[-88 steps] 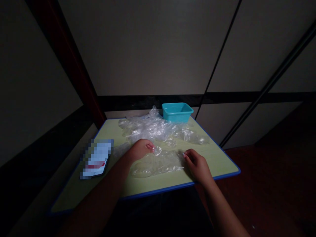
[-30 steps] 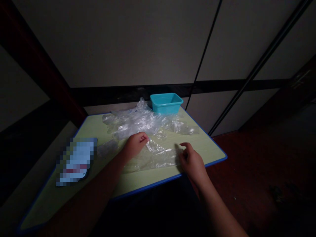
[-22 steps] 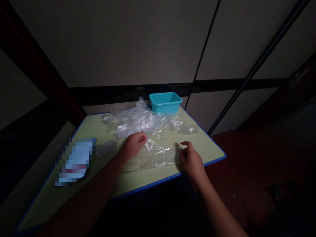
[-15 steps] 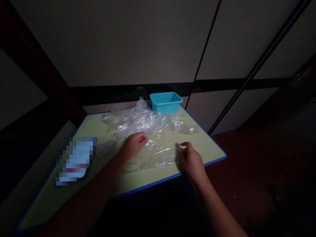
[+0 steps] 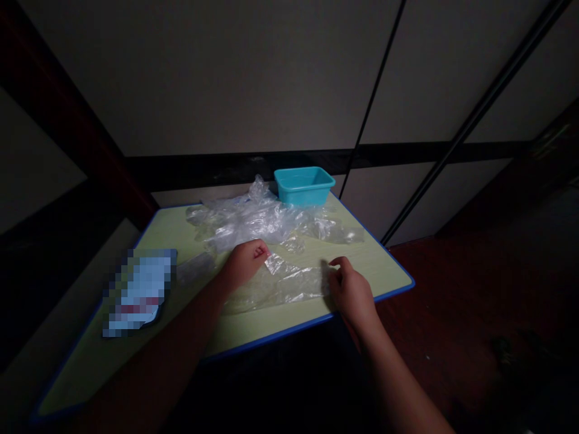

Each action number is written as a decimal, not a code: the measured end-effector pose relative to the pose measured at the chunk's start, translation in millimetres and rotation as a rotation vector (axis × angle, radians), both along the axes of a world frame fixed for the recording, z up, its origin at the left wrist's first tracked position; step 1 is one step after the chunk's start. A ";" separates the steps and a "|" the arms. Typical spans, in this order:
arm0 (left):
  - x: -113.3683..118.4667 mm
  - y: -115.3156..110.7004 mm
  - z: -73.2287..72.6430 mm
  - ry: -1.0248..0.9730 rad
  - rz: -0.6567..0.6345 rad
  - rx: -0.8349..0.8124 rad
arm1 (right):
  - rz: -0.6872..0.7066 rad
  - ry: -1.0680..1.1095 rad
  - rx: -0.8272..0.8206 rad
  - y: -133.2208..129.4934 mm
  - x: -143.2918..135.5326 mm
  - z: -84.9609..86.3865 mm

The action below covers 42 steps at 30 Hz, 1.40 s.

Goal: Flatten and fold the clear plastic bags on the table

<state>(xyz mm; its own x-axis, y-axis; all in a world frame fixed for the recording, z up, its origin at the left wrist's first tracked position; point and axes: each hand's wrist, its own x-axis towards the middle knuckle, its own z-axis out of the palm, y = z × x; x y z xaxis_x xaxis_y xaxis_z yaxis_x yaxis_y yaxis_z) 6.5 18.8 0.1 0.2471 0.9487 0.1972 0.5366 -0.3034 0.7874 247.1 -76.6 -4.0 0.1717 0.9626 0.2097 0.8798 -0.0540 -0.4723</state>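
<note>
A clear, crinkled plastic bag (image 5: pixel 294 285) lies spread across the near part of the table, between my two hands. My left hand (image 5: pixel 246 261) is closed, its fingertips pinching the bag's upper edge, which rises slightly to them. At the bag's right end is my right hand (image 5: pixel 351 290), with curled fingers closed on the plastic and the index finger bent outward above it. Its fingertips are partly hidden. Beyond my hands lies a loose heap of more clear plastic bags (image 5: pixel 257 223).
A turquoise plastic basin (image 5: pixel 305 188) stands at the table's back edge, touching the heap. On the left lies a phone-like device (image 5: pixel 140 292) with a blurred-out screen. The pale yellow table (image 5: pixel 266 337) has a blue rim. Panelled cabinet doors (image 5: pixel 235 78) rise behind it.
Almost nothing differs. Both hands keep their places and their hold on the bag; the whole view has shifted very slightly.
</note>
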 end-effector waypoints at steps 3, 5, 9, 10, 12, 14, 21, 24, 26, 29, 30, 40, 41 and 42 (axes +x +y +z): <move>-0.5 -0.2 0.4 0.002 0.001 0.001 | -0.010 -0.043 -0.024 0.7 -1.8 1.7; -0.8 -0.2 0.4 0.005 0.004 0.005 | -0.016 -0.072 -0.037 1.4 -2.7 2.0; -0.9 -0.6 0.5 0.018 0.004 0.023 | -0.001 -0.121 -0.035 2.5 -3.3 1.5; -0.9 -0.8 0.5 0.023 0.004 0.029 | 0.003 -0.136 -0.032 2.5 -3.4 1.4; -0.6 -1.0 0.3 0.033 0.003 0.041 | 0.004 -0.167 -0.031 2.0 -3.7 1.8; -0.2 -1.0 0.0 0.044 0.000 0.052 | 0.000 -0.189 -0.038 1.1 -4.4 2.4; 1.2 -1.1 -0.5 0.081 -0.013 0.073 | 0.004 -0.174 0.009 -1.4 -4.9 -0.8; 1.4 -0.7 -0.7 0.089 -0.013 0.080 | 0.031 -0.112 0.109 -3.3 -3.8 -4.2; 1.5 -0.2 -1.1 0.093 -0.014 0.084 | 0.034 -0.110 0.227 -7.1 -4.5 -5.3; 1.7 0.5 -2.0 0.098 -0.016 0.086 | 0.027 -0.177 0.388 -17.8 -9.4 -4.8; 1.7 0.5 -2.2 0.098 -0.016 0.086 | 0.049 -0.194 0.416 -22.2 -12.0 -4.5; 0.1 0.2 -3.3 0.094 -0.028 0.097 | 0.346 -0.313 0.170 -44.1 -32.5 -10.2; 0.1 0.5 -3.6 0.093 -0.030 0.098 | 0.337 -0.310 0.141 -44.0 -33.0 -9.9; 0.1 0.8 -3.9 0.091 -0.032 0.100 | 0.324 -0.305 0.115 -44.1 -33.3 -9.6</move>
